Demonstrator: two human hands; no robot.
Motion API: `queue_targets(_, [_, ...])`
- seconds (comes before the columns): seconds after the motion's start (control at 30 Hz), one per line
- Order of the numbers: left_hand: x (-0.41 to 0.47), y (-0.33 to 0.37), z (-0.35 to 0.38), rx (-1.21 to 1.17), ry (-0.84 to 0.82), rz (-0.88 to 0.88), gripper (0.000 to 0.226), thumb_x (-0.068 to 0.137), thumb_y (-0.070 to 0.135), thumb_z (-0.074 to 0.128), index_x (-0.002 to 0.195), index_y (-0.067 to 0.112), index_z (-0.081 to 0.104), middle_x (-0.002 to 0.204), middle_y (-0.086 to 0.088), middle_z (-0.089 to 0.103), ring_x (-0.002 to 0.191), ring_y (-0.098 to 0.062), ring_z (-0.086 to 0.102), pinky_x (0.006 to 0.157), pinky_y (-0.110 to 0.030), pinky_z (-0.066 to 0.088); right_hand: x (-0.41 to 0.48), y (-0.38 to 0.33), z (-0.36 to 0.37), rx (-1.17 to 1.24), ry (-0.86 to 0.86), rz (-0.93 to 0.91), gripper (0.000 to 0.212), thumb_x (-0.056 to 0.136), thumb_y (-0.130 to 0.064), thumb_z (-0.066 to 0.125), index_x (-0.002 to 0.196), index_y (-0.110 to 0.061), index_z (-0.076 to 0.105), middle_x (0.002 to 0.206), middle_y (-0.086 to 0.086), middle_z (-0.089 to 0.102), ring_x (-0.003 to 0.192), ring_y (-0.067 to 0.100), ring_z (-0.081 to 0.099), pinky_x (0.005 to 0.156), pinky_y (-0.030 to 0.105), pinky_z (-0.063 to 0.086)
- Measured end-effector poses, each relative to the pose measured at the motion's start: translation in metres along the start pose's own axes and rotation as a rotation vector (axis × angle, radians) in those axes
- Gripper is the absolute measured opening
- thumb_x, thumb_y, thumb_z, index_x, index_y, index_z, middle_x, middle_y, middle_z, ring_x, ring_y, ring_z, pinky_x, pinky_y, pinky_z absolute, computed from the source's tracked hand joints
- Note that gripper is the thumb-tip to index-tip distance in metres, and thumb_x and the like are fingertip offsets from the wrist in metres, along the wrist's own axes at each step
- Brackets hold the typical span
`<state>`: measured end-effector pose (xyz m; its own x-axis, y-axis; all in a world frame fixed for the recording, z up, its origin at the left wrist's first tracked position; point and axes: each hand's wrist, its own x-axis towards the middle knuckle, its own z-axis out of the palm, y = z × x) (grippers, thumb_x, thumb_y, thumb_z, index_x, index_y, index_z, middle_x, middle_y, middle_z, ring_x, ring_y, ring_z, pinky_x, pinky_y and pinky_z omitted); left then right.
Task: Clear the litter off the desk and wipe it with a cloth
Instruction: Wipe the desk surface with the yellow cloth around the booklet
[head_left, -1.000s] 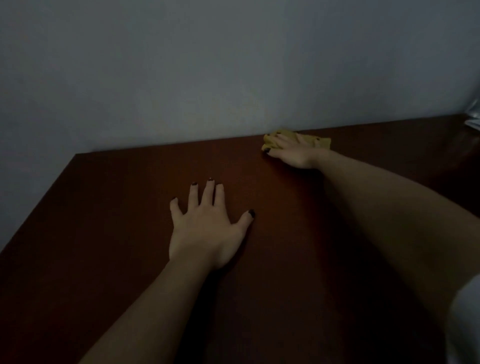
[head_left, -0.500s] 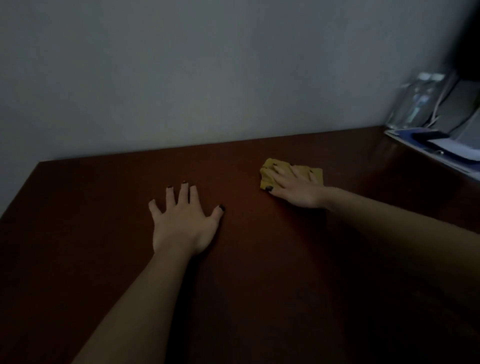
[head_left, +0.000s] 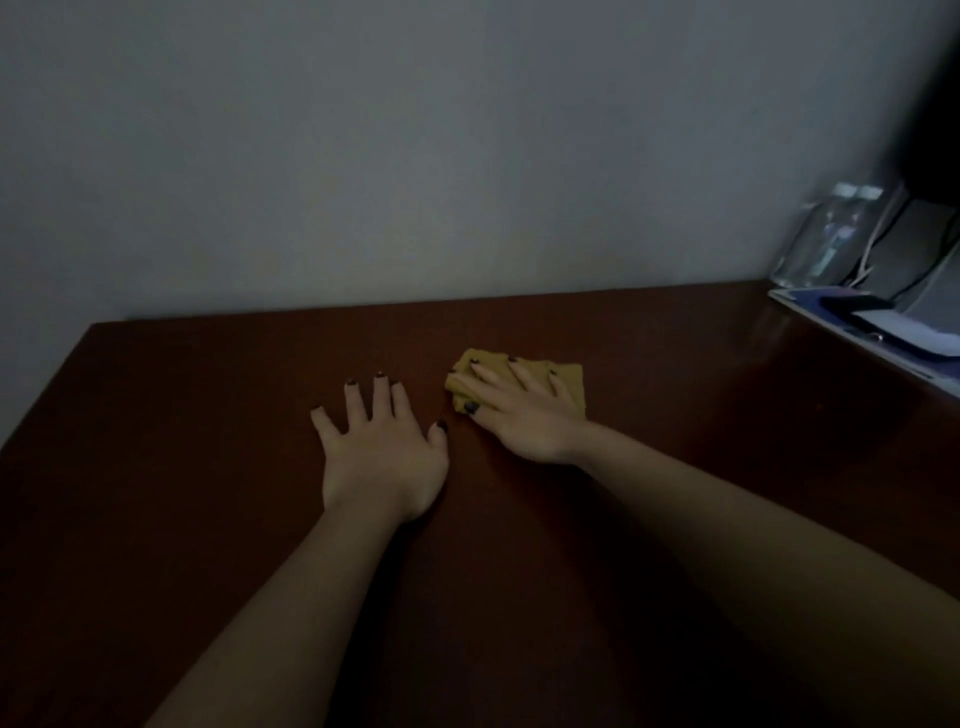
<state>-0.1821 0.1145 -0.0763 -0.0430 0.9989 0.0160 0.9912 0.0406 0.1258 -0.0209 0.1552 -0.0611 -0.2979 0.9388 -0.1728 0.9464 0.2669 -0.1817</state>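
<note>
Centre frame, the right hand presses a folded yellow cloth onto the dark bench, its grip spread flat, clasping nothing; the left hand lies open beside it; litter seemingly cleared, wiping apparently unfinished.

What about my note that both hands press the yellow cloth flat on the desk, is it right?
Not quite. The head view shows only the right hand pressing the yellow cloth flat on the desk; the left hand lies spread on bare wood beside it.
</note>
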Motion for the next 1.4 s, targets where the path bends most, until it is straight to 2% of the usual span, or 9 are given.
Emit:
queue_targets(0.2, [-0.001,-0.004,0.001,0.004,-0.005,0.022,0.07,0.094,0.054,0.009,0.151,0.015,-0.002,0.159,-0.003,-0.008,0.145,-0.028,-0.012,0.112,-0.057,-0.004,0.065,0.007,-0.014,0.026,0.039,-0.015,0.045,0.099,-0.044,0.022,0.141,-0.056,0.012,0.157,-0.02,0.001,0.145,0.017,-0.003,0.112,0.054,-0.005])
queue_targets(0.37, [0.0,-0.007,0.002,0.003,0.019,0.033,0.07,0.093,0.055,0.006,0.15,0.015,-0.006,0.159,-0.002,-0.011,0.145,-0.027,-0.015,0.112,-0.056,-0.006,0.119,0.016,-0.028,0.009,0.096,0.023,0.046,0.099,-0.043,0.02,0.143,-0.052,0.011,0.157,-0.02,0.002,0.145,0.018,0.0,0.113,0.054,-0.002])
queue_targets(0.57, [-0.003,-0.008,0.005,-0.006,0.031,0.036,0.07,0.092,0.056,0.006,0.149,0.018,-0.008,0.158,0.001,-0.013,0.144,-0.025,-0.018,0.112,-0.054,-0.01,0.161,0.021,-0.035,0.009,0.11,0.092,0.047,0.1,-0.044,0.016,0.146,-0.047,0.009,0.157,-0.017,-0.001,0.145,0.019,-0.001,0.113,0.054,-0.005])
queue_targets(0.73, [-0.002,-0.006,0.0,-0.012,-0.002,0.033,0.07,0.093,0.056,0.009,0.15,0.019,-0.004,0.159,0.001,-0.009,0.145,-0.025,-0.013,0.113,-0.054,-0.007,0.135,0.028,-0.036,-0.043,0.054,0.011,0.048,0.1,-0.045,0.015,0.146,-0.046,0.002,0.157,-0.016,-0.004,0.145,0.019,-0.005,0.112,0.054,-0.01])
queue_targets(0.97, [-0.003,-0.002,-0.004,-0.028,-0.026,0.023,0.069,0.094,0.057,0.013,0.151,0.02,0.002,0.16,0.0,-0.005,0.146,-0.025,-0.009,0.113,-0.055,-0.003,0.024,0.041,-0.024,-0.113,-0.069,-0.209,0.046,0.099,-0.049,0.015,0.14,-0.057,-0.003,0.155,-0.023,-0.008,0.144,0.013,-0.013,0.112,0.051,-0.012])
queue_targets(1.07, [-0.003,-0.003,-0.006,-0.029,-0.036,0.035,0.064,0.095,0.055,0.012,0.151,0.024,0.001,0.16,-0.001,-0.006,0.145,-0.026,-0.011,0.113,-0.055,-0.004,-0.026,0.051,-0.019,-0.134,-0.104,-0.319,0.042,0.094,-0.057,0.008,0.13,-0.065,-0.012,0.151,-0.029,-0.011,0.141,0.007,-0.018,0.11,0.046,-0.018])
queue_targets(1.17, [-0.004,-0.006,-0.005,-0.013,-0.037,0.057,0.061,0.095,0.054,0.009,0.15,0.031,-0.001,0.159,-0.003,-0.008,0.145,-0.028,-0.012,0.113,-0.056,-0.005,-0.047,0.065,-0.019,-0.113,-0.121,-0.406,0.042,0.086,-0.065,0.003,0.125,-0.07,-0.012,0.149,-0.033,-0.01,0.139,0.0,-0.02,0.11,0.039,-0.02])
queue_targets(1.3, [-0.002,-0.008,-0.004,0.004,-0.022,0.058,0.061,0.094,0.055,0.006,0.15,0.031,-0.004,0.159,-0.003,-0.009,0.145,-0.029,-0.012,0.112,-0.057,-0.005,-0.007,0.078,-0.025,-0.138,-0.078,-0.315,0.04,0.089,-0.061,0.006,0.125,-0.066,-0.011,0.146,-0.034,-0.01,0.142,0.004,-0.013,0.113,0.04,-0.012])
queue_targets(1.4, [-0.003,-0.009,-0.002,0.001,-0.002,0.062,0.061,0.094,0.055,0.006,0.149,0.032,-0.005,0.159,-0.003,-0.01,0.145,-0.028,-0.013,0.112,-0.056,-0.005,0.044,0.093,-0.032,-0.173,0.013,-0.168,0.045,0.1,-0.048,0.016,0.141,-0.051,-0.002,0.155,-0.021,-0.003,0.144,0.011,-0.004,0.115,0.043,-0.002])
